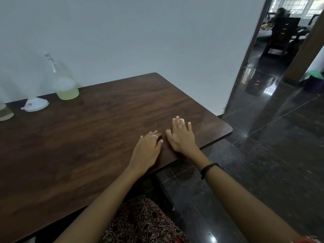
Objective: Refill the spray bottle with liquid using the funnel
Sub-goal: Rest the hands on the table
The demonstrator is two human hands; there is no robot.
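Fingers (177, 122) of the right hand (181, 136) lie straight and slightly spread, flat on the wooden surface (105, 128) near its right corner; fingers of the left hand (147, 148) are loosely bent with the tips touching the surface, a ring visible on one of them. Neither hand holds anything. Both hands rest just beside each other, thumbs nearly touching, which reads as a neutral rest position with no step of the task begun. The task items stand well apart from the hands, along the far left edge of the surface against the wall. A clear bottle (64, 83) with a narrow neck stands upright and holds pale yellow-green liquid in its lower part; whether its top carries a spray head cannot be told. Just to its left, a white funnel (36, 104) sits wide mouth down, spout up, a stable way to park it. At the left frame edge, a second clear container (5, 113) with similar liquid is only partly visible. Judged from this layout, the funnel is not yet seated in any neck, and reaching the items calls for extending an arm across the surface.
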